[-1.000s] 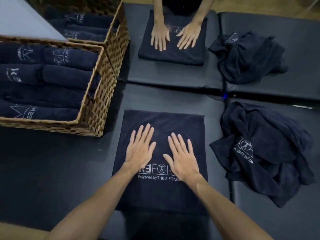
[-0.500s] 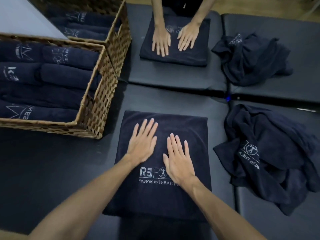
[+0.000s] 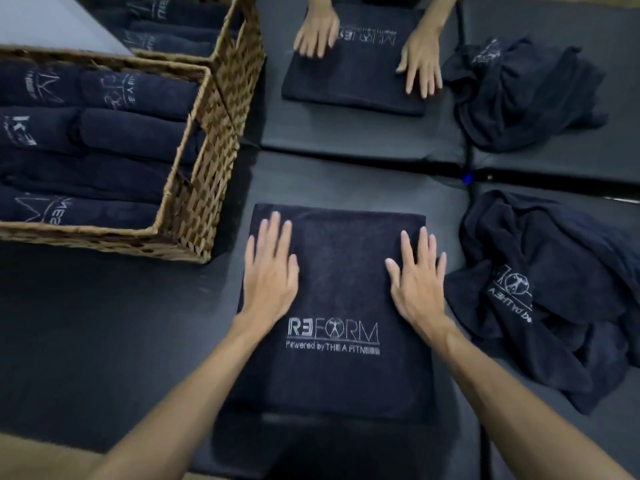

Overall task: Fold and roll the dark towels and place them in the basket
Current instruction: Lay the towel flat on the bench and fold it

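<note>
1. we find a folded dark towel (image 3: pixel 341 306) lying flat on the dark padded counter (image 3: pixel 104 341), its white "reform" logo facing us near the lower half.
2. our left hand (image 3: pixel 270 271) lies palm down on the towel's left part, fingers straight and slightly spread, grasping nothing.
3. our right hand (image 3: pixel 417 282) lies palm down on the towel's right part, fingers straight, likewise released; its outer fingers reach the towel's right edge.
4. the two hands are well apart, with bare towel between them.
5. a wicker basket (image 3: pixel 194 216) stands on the counter to the left, just beside the towel's far left corner; rolled dark towels (image 3: pixel 97 133) lie in it in rows, some showing white print.
6. a second wicker basket (image 3: pixel 239 60) stands behind the first, touching it, also holding rolled towels.
7. a loose heap of dark towels (image 3: pixel 554 299) lies crumpled to the right of the folded towel, close to our right hand.
8. across the counter, another person's hands (image 3: pixel 317 31) press flat on a second folded towel (image 3: pixel 356 74), one at each side.
9. a further crumpled heap (image 3: pixel 519 91) lies to the right of that towel.
</note>
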